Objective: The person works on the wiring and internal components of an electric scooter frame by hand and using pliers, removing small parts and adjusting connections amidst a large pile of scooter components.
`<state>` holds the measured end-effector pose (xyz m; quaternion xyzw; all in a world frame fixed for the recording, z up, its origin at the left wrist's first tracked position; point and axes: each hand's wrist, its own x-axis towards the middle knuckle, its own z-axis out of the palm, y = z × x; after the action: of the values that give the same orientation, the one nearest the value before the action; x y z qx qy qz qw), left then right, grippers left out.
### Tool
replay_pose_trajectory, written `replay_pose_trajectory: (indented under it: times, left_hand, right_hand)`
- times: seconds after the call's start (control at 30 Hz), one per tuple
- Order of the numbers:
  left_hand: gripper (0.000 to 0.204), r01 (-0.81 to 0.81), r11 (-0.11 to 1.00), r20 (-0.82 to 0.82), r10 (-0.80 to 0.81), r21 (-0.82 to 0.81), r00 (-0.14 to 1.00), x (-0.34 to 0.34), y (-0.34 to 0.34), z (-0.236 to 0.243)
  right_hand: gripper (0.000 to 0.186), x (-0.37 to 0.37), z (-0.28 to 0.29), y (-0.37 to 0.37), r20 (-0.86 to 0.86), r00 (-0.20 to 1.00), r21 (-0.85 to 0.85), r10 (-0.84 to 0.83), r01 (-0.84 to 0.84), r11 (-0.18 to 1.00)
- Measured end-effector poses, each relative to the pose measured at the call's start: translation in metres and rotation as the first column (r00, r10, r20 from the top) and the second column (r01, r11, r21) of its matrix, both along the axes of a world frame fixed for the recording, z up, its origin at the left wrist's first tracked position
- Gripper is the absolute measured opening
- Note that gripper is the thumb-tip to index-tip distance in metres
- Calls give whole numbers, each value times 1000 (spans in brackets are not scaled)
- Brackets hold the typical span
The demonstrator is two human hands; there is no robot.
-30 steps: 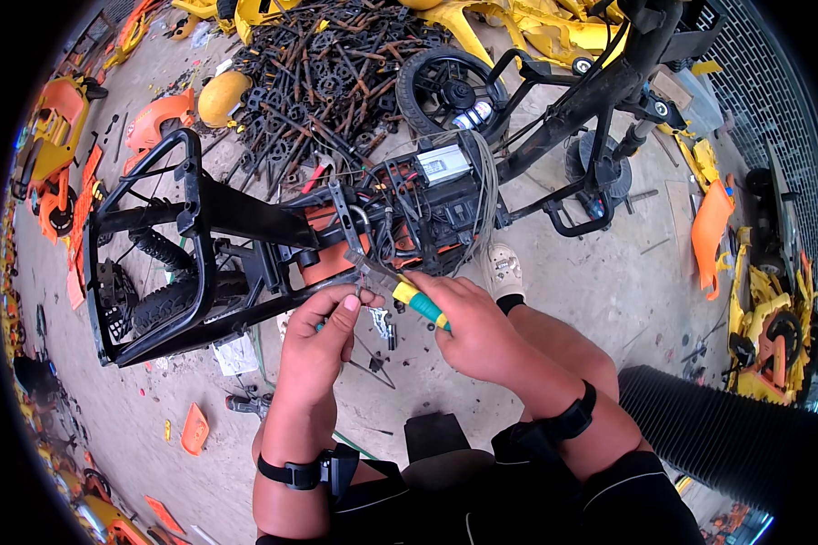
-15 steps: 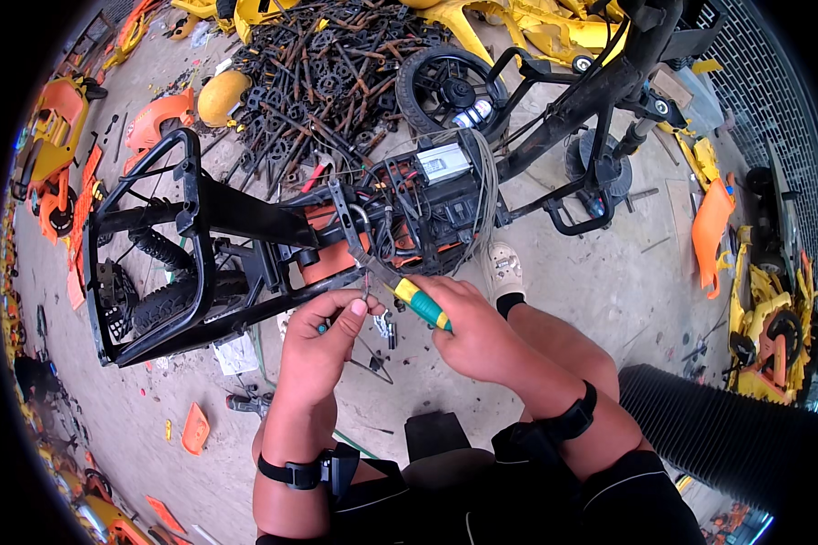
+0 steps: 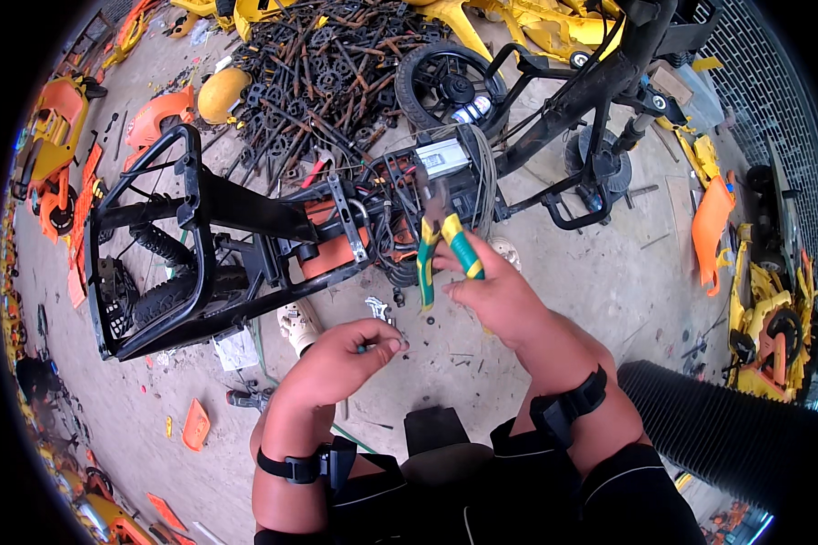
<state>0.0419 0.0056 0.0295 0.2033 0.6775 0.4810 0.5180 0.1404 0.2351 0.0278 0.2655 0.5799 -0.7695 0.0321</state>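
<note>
The work looks part-way along: the black tubular metal vehicle frame (image 3: pixel 254 211) stands with no outer body panels over its middle, yet the tangled dark wiring (image 3: pixel 384 227), the silver finned rectangular box (image 3: pixel 444 158) and the looped thin grey cable (image 3: pixel 487 186) are all there. How many wires are already cut or freed cannot be told.

The right hand (image 3: pixel 497 289) holds the metal pliers with green-and-yellow handles (image 3: pixel 435 211) in front of the wiring, its fingers wrapped round one handle while the other handle hangs spread apart from it. The pliers' grey head points up and away from the person, toward the silver box; whether it touches anything is unclear. The left hand (image 3: pixel 341 359) is nearer the body, over the grey concrete floor (image 3: pixel 554 295), with thumb and forefinger curled together; a small teal bit shows there, but whether they pinch it or anything else cannot be told.

The frame looks worn and bare. A flat orange panel (image 3: pixel 325 259) sits low inside it, and a knobbly black tyre (image 3: pixel 186 296) at its left end. Beyond it lies a heap of rusty metal rods (image 3: pixel 323 86).
</note>
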Motion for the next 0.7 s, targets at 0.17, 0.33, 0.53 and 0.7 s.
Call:
replay_pose_trajectory:
  times: [0.17,0.33,0.53,0.7]
  left_hand:
    - [15,16,989,-111,-33,-147,993,0,3,2]
    - [19,-227,969,-25,231,98,973,-2,5,-1]
    - [21,-367,911,9,372,187,928,2,7,5]
    - [21,-413,882,-16,427,225,904,5,9,6]
  right_hand:
    - [81,2,4,7,13,994,-135,-104,105,985]
    - [80,2,19,10,-114,979,-496,-167,90,863]
    - [73,6,14,10,-180,981,-429,-77,-8,903]
    - [81,14,4,2,22,992,-415,121,-102,904]
